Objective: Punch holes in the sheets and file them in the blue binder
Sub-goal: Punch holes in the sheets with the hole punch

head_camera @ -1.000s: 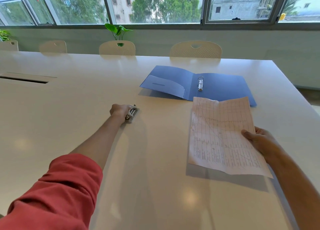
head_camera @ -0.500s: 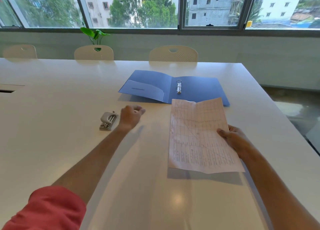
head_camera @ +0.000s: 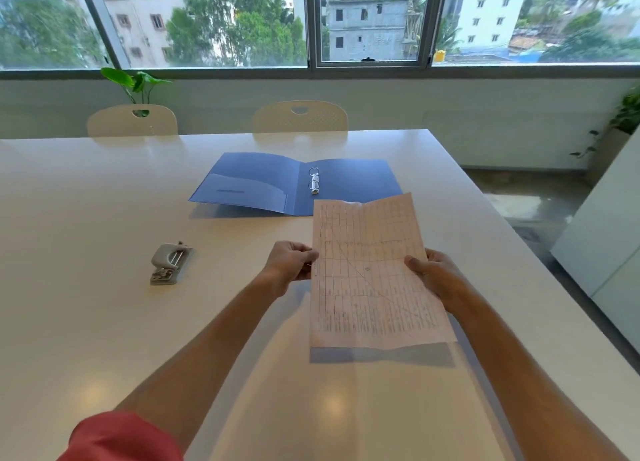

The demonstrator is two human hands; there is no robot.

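A pale pink printed sheet (head_camera: 370,273) with a grid of lines hangs above the white table (head_camera: 86,322), held at both side edges. My left hand (head_camera: 289,263) pinches its left edge and my right hand (head_camera: 434,275) grips its right edge. Beyond the sheet the blue binder (head_camera: 256,181) lies open and flat, its metal rings (head_camera: 314,180) at the spine. A small grey hole punch (head_camera: 170,263) rests on the table to the left of my left hand, apart from it.
Two cream chairs (head_camera: 300,117) stand along the table's far side below the windows, with a green plant (head_camera: 136,82) behind the left one. The table's right edge drops to the floor; a white cabinet (head_camera: 609,225) stands at the right.
My left hand let go of the hole punch, left it on the table, moved right and took the sheet's left edge. The view shifted right.
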